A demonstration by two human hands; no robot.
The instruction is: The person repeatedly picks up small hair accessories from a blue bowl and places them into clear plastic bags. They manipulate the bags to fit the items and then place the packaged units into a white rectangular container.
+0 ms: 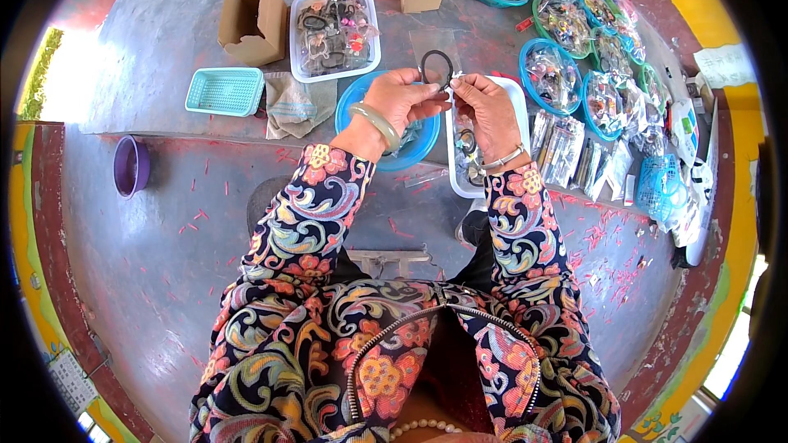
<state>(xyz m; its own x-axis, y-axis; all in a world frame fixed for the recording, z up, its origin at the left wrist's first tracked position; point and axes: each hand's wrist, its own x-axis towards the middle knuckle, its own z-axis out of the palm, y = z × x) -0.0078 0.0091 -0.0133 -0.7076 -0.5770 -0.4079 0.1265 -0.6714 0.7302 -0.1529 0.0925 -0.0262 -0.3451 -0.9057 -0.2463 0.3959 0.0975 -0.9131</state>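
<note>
A black hair tie (437, 68) stands up as a loop between my two hands, above the far edge of a blue basin. My left hand (400, 98), with a pale bangle at the wrist, pinches its lower left side. At the loop's lower right, the thumb and fingers of my right hand (490, 119) are pressed together on it; a small pale bit shows at those fingertips, too small to name. Under my left hand lies the blue basin (345, 119) with bagged things in it. Below my right hand is a white tray (519, 107) holding dark hair ties.
A white bin (293, 57) of bagged hair ties, a cardboard box (246, 33) and a teal basket (223, 92) stand left on the raised surface, beside a folded cloth (300, 107). Rightward are several baskets (550, 74) of packets. A purple basin (131, 166) sits lower left.
</note>
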